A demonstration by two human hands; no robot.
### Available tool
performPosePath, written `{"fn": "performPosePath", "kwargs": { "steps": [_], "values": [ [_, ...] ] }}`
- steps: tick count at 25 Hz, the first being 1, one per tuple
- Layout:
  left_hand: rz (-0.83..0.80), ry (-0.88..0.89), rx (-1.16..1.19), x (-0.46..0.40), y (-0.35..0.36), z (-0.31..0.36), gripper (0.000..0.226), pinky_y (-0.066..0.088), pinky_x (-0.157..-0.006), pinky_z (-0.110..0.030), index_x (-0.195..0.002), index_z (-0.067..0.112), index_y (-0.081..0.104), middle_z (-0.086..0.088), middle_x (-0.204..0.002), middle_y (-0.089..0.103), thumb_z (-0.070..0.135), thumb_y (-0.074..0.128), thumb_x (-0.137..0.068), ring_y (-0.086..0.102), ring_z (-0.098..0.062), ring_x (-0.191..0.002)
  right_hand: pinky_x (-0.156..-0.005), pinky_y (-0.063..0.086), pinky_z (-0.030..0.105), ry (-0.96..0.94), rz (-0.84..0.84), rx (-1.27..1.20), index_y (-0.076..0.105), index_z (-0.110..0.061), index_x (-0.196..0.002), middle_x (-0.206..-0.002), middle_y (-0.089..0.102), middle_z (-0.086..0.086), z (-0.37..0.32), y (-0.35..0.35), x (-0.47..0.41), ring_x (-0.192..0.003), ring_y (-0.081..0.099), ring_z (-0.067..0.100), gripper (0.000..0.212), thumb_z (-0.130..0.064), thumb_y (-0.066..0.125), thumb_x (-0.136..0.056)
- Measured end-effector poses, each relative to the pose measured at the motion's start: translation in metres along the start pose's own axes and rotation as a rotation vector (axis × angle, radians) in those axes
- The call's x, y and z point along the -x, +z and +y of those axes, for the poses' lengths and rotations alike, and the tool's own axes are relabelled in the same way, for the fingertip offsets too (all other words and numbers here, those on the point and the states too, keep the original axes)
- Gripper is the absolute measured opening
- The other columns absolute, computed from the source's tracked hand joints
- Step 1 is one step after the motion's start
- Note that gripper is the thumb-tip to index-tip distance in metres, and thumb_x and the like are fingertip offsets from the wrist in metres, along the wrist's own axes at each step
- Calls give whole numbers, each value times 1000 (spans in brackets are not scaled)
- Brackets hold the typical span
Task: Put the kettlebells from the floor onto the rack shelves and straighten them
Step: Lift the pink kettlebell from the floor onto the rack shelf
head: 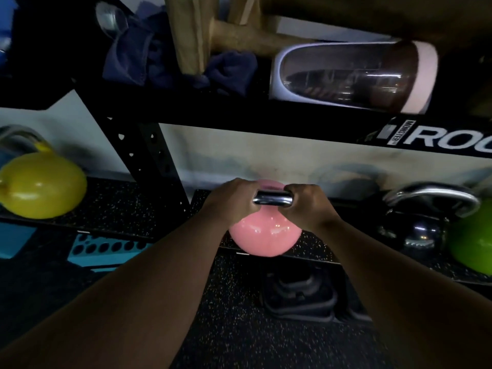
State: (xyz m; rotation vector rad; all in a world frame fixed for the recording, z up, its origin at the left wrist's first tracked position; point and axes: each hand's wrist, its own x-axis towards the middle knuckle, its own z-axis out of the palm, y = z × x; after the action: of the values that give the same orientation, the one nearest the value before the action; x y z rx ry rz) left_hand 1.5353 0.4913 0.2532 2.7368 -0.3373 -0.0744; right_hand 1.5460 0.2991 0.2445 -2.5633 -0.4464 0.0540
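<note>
held kettlebell: at lower shelf front edge | two kettlebells right of it | one far left | bottle above

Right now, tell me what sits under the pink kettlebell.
The pink kettlebell, held by left hand and right hand, is over the speckled shelf mat at its front edge. Whether it touches the mat is hidden by its body.

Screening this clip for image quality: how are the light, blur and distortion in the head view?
Head view: dim overall, floor and rack nearly black; motion blur smears the yellow kettlebell and green kettlebell; glare spots on the pink kettlebell and its chrome handle; wide-angle bending tilts the rack shelf.
</note>
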Motion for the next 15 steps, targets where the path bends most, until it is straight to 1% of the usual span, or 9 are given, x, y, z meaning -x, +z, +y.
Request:
{"fn": "performPosePath", "kwargs": {
  "steps": [1, 3, 5, 7, 8, 9, 11, 13, 15],
  "values": [
    [2, -7, 14, -7, -1, -1, 28, 43, -60, -28, -108, 16, 67, -6, -92, 70, 19, 73, -81, 58, -19, -69, -42, 38, 7, 9, 12, 0, 71, -14, -97, -73, 67, -2, 0, -2, -6, -54, 58, 6, 20, -10, 69, -78],
    [22, -46, 43, -21, -2, -2, 22, 40, -59, -30, -101, 13, 65, -8, -91, 68, 19, 73, -81, 57, -22, -71, -46, 37, 19, 37, 60, 17, 67, -12, -92, -74, 68, 5, 1, -3, -17, -58, 58, 18, 14, -9, 71, -78],
    [39, -91, 58, -34, -3, -3, 18, 39, -61, -31, -93, 10, 62, -9, -89, 65, 19, 72, -82, 58, -25, -73, -47, 34, 23, 84, 97, 19, 63, -9, -89, -73, 64, 7, 0, -1, -28, -61, 57, 22, 12, -6, 69, -80],
    [33, -119, 82, -47, -3, -3, 17, 44, -63, -34, -85, 11, 54, -9, -87, 61, 18, 70, -83, 61, -31, -79, -43, 36, 24, 145, 114, 19, 60, -7, -90, -74, 62, 9, 2, 1, -38, -62, 58, 25, 10, -4, 65, -82],
    [25, -121, 91, -54, -3, -3, 16, 49, -66, -37, -85, 12, 54, -10, -88, 61, 17, 69, -83, 63, -34, -83, -44, 42, 26, 171, 117, 20, 60, -7, -92, -75, 63, 10, 4, 0, -43, -63, 60, 26, 11, -4, 64, -82],
    [19, -122, 93, -59, -2, -2, 14, 53, -72, -40, -88, 11, 56, -12, -91, 63, 17, 69, -84, 64, -35, -87, -47, 49, 31, 191, 114, 17, 60, -7, -94, -77, 65, 12, 6, 0, -47, -65, 62, 28, 12, -4, 63, -83],
    [27, -139, 85, -67, 0, -1, 22, 55, -80, -42, -103, 9, 63, -15, -100, 67, 20, 69, -84, 64, -35, -94, -57, 58, 42, 222, 105, 12, 59, -6, -96, -79, 67, 15, 8, -2, -52, -67, 65, 31, 14, -3, 61, -83],
    [33, -150, 78, -72, 1, -4, 28, 55, -81, -41, -109, 11, 64, -13, -101, 68, 22, 69, -84, 65, -32, -94, -62, 58, 44, 225, 111, 19, 59, -6, -96, -80, 67, 16, 8, -2, -55, -69, 66, 32, 14, -4, 60, -82],
    [20, -143, 87, -74, 2, -6, 28, 55, -76, -39, -109, 12, 61, -11, -97, 68, 23, 69, -84, 66, -30, -88, -68, 58, 45, 231, 77, 30, 59, -6, -99, -85, 68, 16, 7, -3, -55, -76, 66, 33, 17, -4, 60, -82]
  ]
}}
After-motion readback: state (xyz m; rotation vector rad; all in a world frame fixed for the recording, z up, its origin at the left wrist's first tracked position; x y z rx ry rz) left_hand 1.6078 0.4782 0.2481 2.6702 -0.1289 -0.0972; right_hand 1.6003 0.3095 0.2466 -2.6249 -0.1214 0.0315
